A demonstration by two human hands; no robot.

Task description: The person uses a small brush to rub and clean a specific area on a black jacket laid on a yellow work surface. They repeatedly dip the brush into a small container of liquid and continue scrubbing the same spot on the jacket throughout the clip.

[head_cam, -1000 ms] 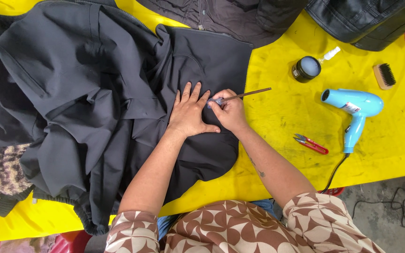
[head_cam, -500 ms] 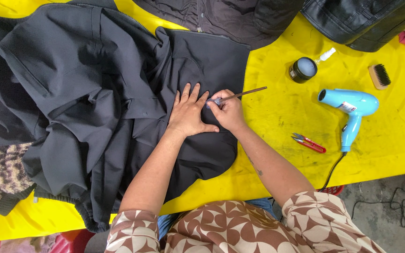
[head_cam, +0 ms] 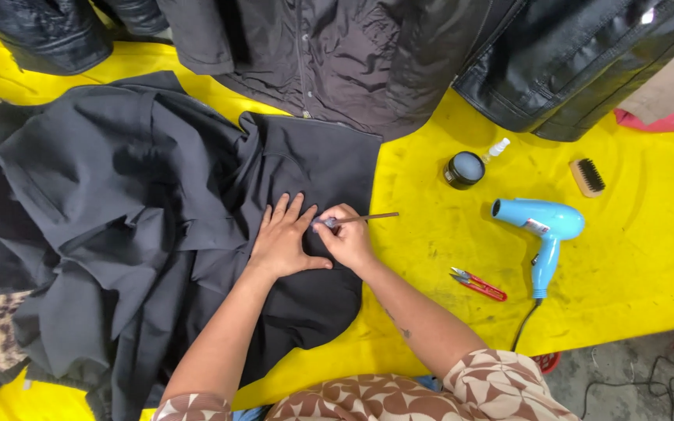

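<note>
— Yellow table (head_cam: 633,273), dark garment (head_cam: 157,234) spread left, edge cut off. Hands?
— Left hand (head_cam: 282,242) flat, fingers spread on cloth. Right hand (head_cam: 349,238) pinches thin brush (head_cam: 364,219); tip hidden.

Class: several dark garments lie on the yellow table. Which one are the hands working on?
The matte black garment spread flat at left, under both hands; the others, shiny jackets, lie untouched along the far edge.
</note>
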